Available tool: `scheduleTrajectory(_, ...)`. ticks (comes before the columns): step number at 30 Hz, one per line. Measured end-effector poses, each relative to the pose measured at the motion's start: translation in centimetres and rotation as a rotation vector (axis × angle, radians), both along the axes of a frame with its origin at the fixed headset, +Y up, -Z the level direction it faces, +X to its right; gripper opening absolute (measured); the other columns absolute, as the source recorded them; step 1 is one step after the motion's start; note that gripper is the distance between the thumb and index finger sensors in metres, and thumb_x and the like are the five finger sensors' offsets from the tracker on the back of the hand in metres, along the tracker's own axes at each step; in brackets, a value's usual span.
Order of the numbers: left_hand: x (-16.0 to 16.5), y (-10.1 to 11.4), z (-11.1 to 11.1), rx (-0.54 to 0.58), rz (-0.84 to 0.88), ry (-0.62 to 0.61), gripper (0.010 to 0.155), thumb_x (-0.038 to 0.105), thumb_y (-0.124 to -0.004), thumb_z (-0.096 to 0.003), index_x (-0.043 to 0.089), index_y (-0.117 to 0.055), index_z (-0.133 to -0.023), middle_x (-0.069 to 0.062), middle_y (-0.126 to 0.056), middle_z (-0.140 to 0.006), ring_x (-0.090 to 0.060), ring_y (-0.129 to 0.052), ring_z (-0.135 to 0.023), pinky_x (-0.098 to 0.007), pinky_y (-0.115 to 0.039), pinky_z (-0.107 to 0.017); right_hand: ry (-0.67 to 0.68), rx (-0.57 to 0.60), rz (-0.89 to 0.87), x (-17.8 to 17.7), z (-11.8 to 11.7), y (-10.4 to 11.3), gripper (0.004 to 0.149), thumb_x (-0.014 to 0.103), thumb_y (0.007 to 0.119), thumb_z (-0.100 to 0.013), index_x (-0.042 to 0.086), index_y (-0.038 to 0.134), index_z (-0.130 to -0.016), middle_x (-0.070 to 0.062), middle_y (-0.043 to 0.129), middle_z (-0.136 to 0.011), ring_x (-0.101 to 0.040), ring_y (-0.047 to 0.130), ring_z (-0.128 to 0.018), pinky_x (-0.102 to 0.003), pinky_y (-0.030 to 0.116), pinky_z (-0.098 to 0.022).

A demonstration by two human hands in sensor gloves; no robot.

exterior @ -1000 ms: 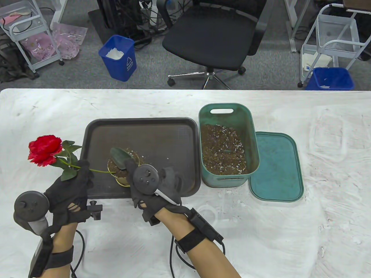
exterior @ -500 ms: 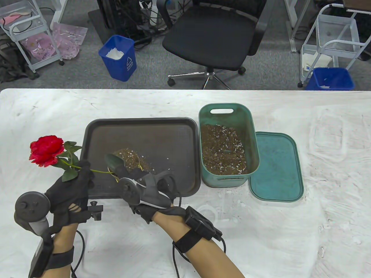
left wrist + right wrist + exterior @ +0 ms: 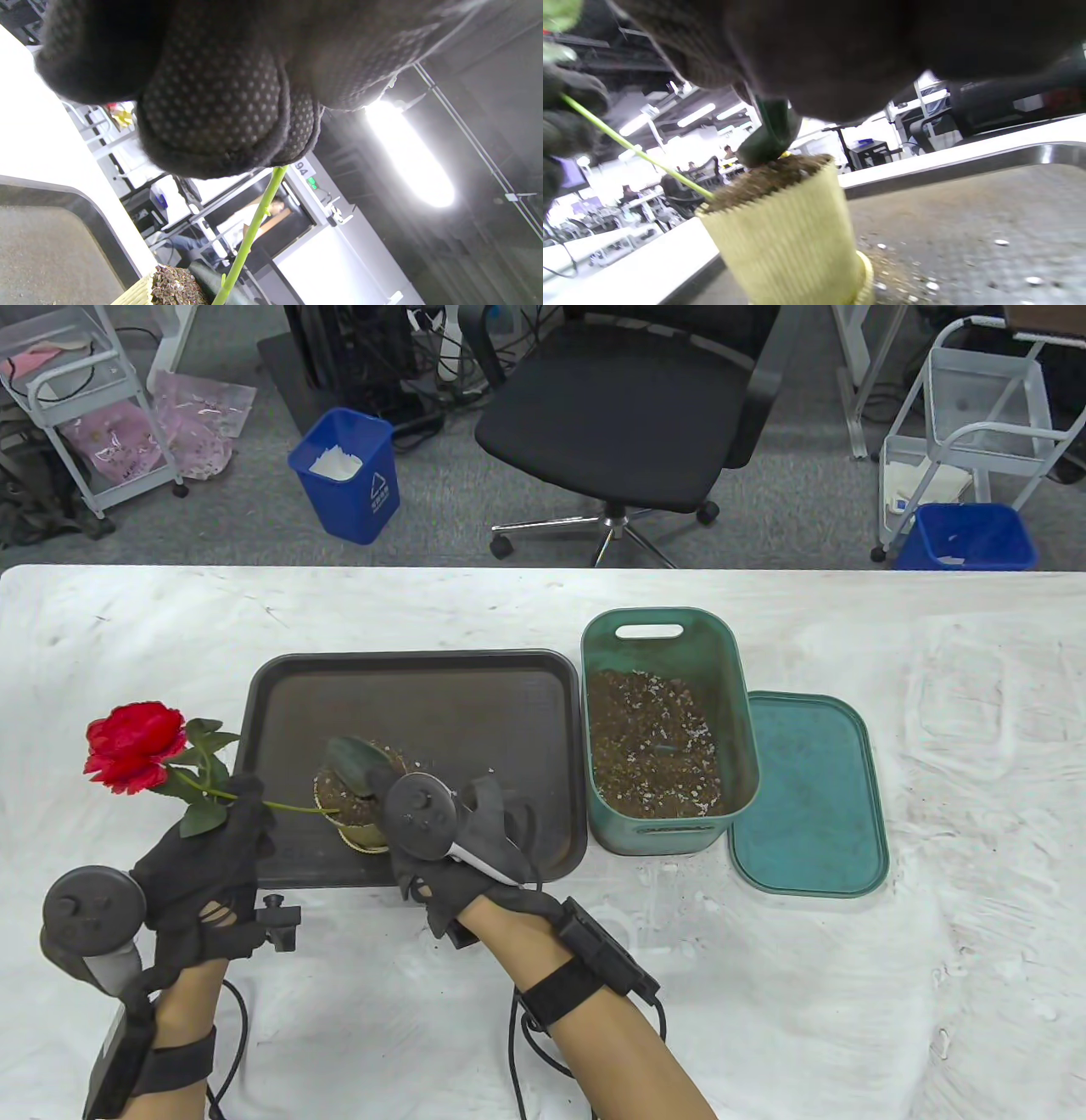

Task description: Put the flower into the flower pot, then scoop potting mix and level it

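Observation:
A red flower [image 3: 136, 745] leans out to the left, its green stem [image 3: 293, 808] running into the soil of a ribbed yellow pot [image 3: 361, 831] on the dark tray [image 3: 441, 687]. My left hand [image 3: 242, 808] pinches the stem just left of the pot; in the left wrist view the stem [image 3: 253, 228] comes out from under the fingertips [image 3: 220, 127]. My right hand [image 3: 424, 823] grips the handle of a dark green scoop [image 3: 352, 763]. The scoop [image 3: 770, 135] rests blade-down on the heaped soil of the pot [image 3: 793, 245].
A green tub [image 3: 736, 704] of potting mix [image 3: 653, 746] stands right of the tray, with its lid [image 3: 806, 793] flat on the table beside it. Crumbs of mix lie on the tray near the pot. An office chair [image 3: 628, 407] and blue bins stand beyond the far edge.
Half a second ago my right hand was rolled over with the scoop tipped low at the pot's left; it has turned back and the blade lies on the soil. The left hand holds still.

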State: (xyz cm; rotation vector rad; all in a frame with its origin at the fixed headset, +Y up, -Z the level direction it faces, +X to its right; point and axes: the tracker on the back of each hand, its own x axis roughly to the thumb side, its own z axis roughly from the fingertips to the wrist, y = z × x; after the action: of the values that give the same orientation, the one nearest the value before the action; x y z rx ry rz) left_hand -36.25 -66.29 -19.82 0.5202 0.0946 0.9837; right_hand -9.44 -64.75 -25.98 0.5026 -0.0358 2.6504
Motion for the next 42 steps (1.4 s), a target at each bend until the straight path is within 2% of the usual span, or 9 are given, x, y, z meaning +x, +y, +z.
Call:
scheduleTrajectory(3, 0.0, 0.0, 0.0, 0.0, 0.001, -0.002, 0.041, 0.045, -0.088, -0.0418, 0.023, -0.096, -0.076, 0.003, -0.107, -0.056, -0.014, -0.113, -0.023, -0.032, -0.096, -0.024, -0.024, -0.064, -0.068, 0.4, 0.0, -0.8, 0.052, 0.037, 0.076, -0.043, 0.027, 0.071, -0.094, -0.001, 0.094, -0.035, -0.016, 0.099, -0.011, -0.035, 0.09, -0.001)
scheduleTrajectory(13, 0.0, 0.0, 0.0, 0.0, 0.001, 0.0, 0.041, 0.045, -0.088, -0.0417, 0.023, -0.096, -0.076, 0.003, -0.107, -0.056, -0.013, -0.113, -0.023, -0.032, -0.096, -0.024, -0.086, 0.01, -0.281, 2.1, 1.8, -2.9, 0.053, 0.037, 0.075, -0.044, 0.025, 0.07, -0.095, -0.001, 0.093, -0.037, -0.016, 0.099, -0.013, -0.035, 0.091, -0.002)
scheduleTrajectory(17, 0.0, 0.0, 0.0, 0.0, 0.002, 0.002, 0.041, 0.045, -0.088, -0.0418, 0.023, -0.096, -0.075, 0.003, -0.107, -0.056, -0.013, -0.113, -0.023, -0.032, -0.096, -0.024, -0.086, 0.007, -0.259, 2.0, 2.1, -4.2, 0.053, 0.037, 0.074, -0.044, 0.027, 0.068, -0.096, -0.001, 0.093, -0.037, -0.017, 0.099, -0.013, -0.036, 0.091, -0.003)
scheduleTrajectory(20, 0.0, 0.0, 0.0, -0.001, 0.004, 0.003, 0.041, 0.045, -0.088, -0.0418, 0.023, -0.096, -0.076, 0.003, -0.107, -0.055, -0.013, -0.113, -0.023, -0.032, -0.096, -0.024, -0.075, 0.008, -0.263, 2.0, 2.2, -4.0, 0.053, 0.037, 0.074, -0.044, 0.026, 0.068, -0.096, -0.002, 0.093, -0.038, -0.017, 0.099, -0.014, -0.036, 0.091, -0.004)
scheduleTrajectory(24, 0.0, 0.0, 0.0, -0.001, 0.001, 0.005, 0.041, 0.045, -0.088, -0.0418, 0.023, -0.096, -0.076, 0.003, -0.107, -0.055, -0.014, -0.113, -0.022, -0.032, -0.096, -0.024, -0.025, 0.107, -0.273, 1.7, 3.3, -3.3, 0.053, 0.037, 0.074, -0.044, 0.026, 0.069, -0.096, -0.002, 0.093, -0.039, -0.017, 0.099, -0.014, -0.036, 0.091, -0.004)
scheduleTrajectory(28, 0.0, 0.0, 0.0, -0.001, 0.0, 0.006, 0.041, 0.045, -0.088, -0.0418, 0.023, -0.096, -0.076, 0.003, -0.107, -0.056, -0.013, -0.113, -0.023, -0.032, -0.096, -0.024, 0.014, 0.186, -0.162, 0.8, 4.4, -3.5, 0.053, 0.037, 0.075, -0.044, 0.025, 0.069, -0.096, -0.001, 0.093, -0.038, -0.017, 0.099, -0.014, -0.036, 0.091, -0.004)
scheduleTrajectory(34, -0.1, 0.0, 0.0, 0.0, 0.001, 0.003, 0.041, 0.045, -0.088, -0.0418, 0.023, -0.096, -0.076, 0.003, -0.107, -0.056, -0.014, -0.113, -0.023, -0.032, -0.096, -0.024, -0.001, 0.207, -0.071, 0.1, 4.7, -4.1, 0.053, 0.036, 0.074, -0.044, 0.025, 0.068, -0.095, -0.002, 0.093, -0.037, -0.018, 0.099, -0.013, -0.037, 0.091, -0.002)
scheduleTrajectory(39, 0.0, 0.1, 0.0, 0.0, 0.0, 0.002, 0.041, 0.045, -0.088, -0.0418, 0.023, -0.096, -0.076, 0.003, -0.107, -0.056, -0.013, -0.113, -0.023, -0.032, -0.096, -0.024, -0.014, 0.124, -0.167, 0.6, 3.2, -1.7, 0.052, 0.036, 0.075, -0.044, 0.024, 0.072, -0.094, -0.002, 0.093, -0.037, -0.017, 0.099, -0.013, -0.036, 0.091, -0.002)
scheduleTrajectory(42, -0.1, 0.0, 0.0, -0.001, 0.004, 0.003, 0.041, 0.045, -0.088, -0.0419, 0.023, -0.096, -0.076, 0.003, -0.107, -0.056, -0.014, -0.113, -0.023, -0.032, -0.096, -0.024, -0.031, -0.061, -0.16, 0.2, 1.2, 0.6, 0.052, 0.036, 0.075, -0.045, 0.023, 0.071, -0.095, -0.002, 0.093, -0.038, -0.017, 0.099, -0.013, -0.036, 0.091, -0.003)
